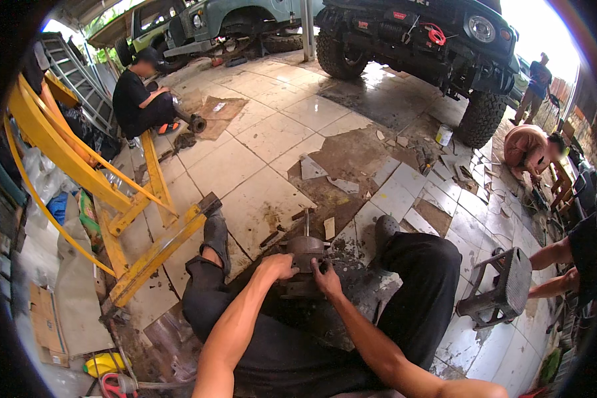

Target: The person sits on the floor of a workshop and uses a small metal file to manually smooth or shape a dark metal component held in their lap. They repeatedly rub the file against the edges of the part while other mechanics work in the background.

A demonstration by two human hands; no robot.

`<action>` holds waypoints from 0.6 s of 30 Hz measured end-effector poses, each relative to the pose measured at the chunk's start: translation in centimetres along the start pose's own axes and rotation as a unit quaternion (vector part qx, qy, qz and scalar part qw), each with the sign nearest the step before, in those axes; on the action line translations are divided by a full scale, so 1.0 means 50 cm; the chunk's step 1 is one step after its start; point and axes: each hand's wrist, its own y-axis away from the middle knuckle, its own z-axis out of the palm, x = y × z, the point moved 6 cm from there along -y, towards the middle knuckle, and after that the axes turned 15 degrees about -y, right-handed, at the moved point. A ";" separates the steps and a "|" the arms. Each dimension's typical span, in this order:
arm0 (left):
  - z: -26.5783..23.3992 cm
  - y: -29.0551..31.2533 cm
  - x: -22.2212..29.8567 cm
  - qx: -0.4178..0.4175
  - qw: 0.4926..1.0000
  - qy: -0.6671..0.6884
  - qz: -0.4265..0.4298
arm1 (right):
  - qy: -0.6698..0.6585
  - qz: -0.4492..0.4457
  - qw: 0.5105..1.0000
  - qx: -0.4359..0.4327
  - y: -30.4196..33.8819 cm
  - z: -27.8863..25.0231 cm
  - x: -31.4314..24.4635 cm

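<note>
My bare hands meet at a round, grimy metal part [305, 247] low between my bent legs in a tiled workshop. My left hand [282, 266] bears on its left side, fingers curled inward; my right hand [325, 277] touches its near right edge, fingers bunched and darkened at the tips. Whether either actually grips the metal, I cannot tell. A thin rod [307, 222] stands up from the part's far side. My left shoe [217, 247] rests beside the foot of a yellow frame [156, 255]; my right shoe [385, 233] is planted beyond the part, to its right. Broken tiles [312, 168] lie ahead on the pale floor [245, 162]. A black stool [504, 285] stands at right, next to another person's bare forearms [554, 257]. Farther off, a person in black [134, 96] sits low at left, another in pink [525, 144] crouches at right, and a dark truck [418, 43] looms at the back, a white can [444, 135] near its wheel [484, 118].
</note>
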 end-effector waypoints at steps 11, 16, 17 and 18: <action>-0.016 0.009 0.006 -0.031 0.999 -0.001 -0.013 | 0.018 0.070 0.997 0.011 -0.025 0.010 0.026; 0.000 0.005 -0.009 -0.005 1.000 0.003 -0.006 | 0.006 0.044 0.999 -0.011 -0.008 0.018 0.029; 0.000 0.006 -0.004 0.001 1.000 0.000 -0.004 | 0.019 0.030 0.999 -0.001 -0.002 0.020 0.037; -0.002 0.003 -0.002 -0.005 1.000 0.000 -0.003 | 0.031 0.017 0.999 0.008 0.001 0.019 0.041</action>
